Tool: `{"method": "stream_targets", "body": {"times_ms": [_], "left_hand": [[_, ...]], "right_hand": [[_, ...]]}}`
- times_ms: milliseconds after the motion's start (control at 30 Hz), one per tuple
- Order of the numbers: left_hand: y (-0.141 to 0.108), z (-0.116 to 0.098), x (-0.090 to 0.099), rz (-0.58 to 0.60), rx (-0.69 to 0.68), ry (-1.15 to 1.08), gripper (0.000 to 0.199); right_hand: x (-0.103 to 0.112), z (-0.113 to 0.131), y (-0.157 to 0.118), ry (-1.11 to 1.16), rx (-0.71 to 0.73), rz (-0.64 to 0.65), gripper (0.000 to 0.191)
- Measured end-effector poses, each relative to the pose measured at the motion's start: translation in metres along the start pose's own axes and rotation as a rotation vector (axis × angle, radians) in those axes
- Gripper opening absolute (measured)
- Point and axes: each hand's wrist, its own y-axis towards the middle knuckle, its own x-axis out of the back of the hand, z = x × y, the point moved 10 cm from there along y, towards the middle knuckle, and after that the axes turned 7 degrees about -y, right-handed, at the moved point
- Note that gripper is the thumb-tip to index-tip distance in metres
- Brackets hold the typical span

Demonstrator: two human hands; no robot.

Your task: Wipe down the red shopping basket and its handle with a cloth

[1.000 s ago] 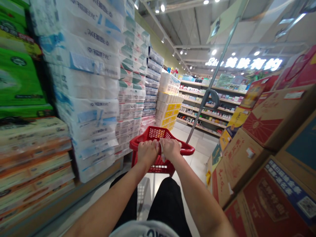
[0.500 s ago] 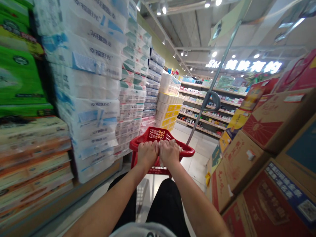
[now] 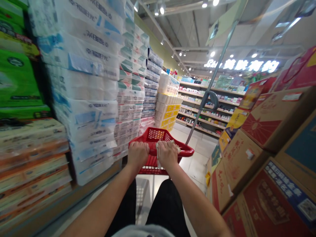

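Note:
A red plastic shopping cart (image 3: 158, 138) stands in front of me, with a latticed end wall and a curved rim. My left hand (image 3: 138, 154) is closed over the rim's left part. My right hand (image 3: 168, 154) is closed over the rim a little to the right, pressing a crumpled white tissue (image 3: 157, 154) against it. The tissue shows on both sides of that hand. A small gap separates my hands. The cart's inside is mostly hidden behind my hands and the rim.
Tall stacks of wrapped tissue packs (image 3: 84, 85) line the aisle on the left, and printed cardboard cartons (image 3: 261, 121) are piled on the right. A metal pole (image 3: 212, 85) with a grey hook rises beside the cart. Tiled floor leads to goods shelves (image 3: 204, 112) ahead.
My left hand has shifted left along the rim, away from my right hand, and the two no longer touch. The cart has moved slightly left and the view has drifted a little.

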Motion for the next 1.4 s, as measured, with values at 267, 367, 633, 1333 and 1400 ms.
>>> {"method": "stream_targets", "body": {"times_ms": [267, 367, 633, 1333, 1400], "left_hand": [[-0.003, -0.016, -0.002, 0.019, -0.036, 0.027, 0.042], [-0.003, -0.015, 0.0, 0.007, -0.035, 0.031, 0.041], [-0.004, -0.019, 0.003, 0.004, -0.065, 0.042, 0.04], [-0.01, -0.009, -0.005, 0.047, -0.095, -0.161, 0.049], [-0.01, -0.011, -0.005, 0.089, -0.134, -0.171, 0.049]], "right_hand": [[0.004, 0.019, -0.021, -0.038, 0.044, -0.167, 0.039], [0.004, 0.018, -0.013, -0.001, 0.054, -0.101, 0.028], [0.008, 0.029, -0.016, 0.013, 0.104, -0.197, 0.035], [0.009, 0.044, -0.021, 0.235, 0.176, -0.195, 0.035], [0.019, 0.034, -0.013, 0.376, 0.14, -0.172, 0.031]]}}
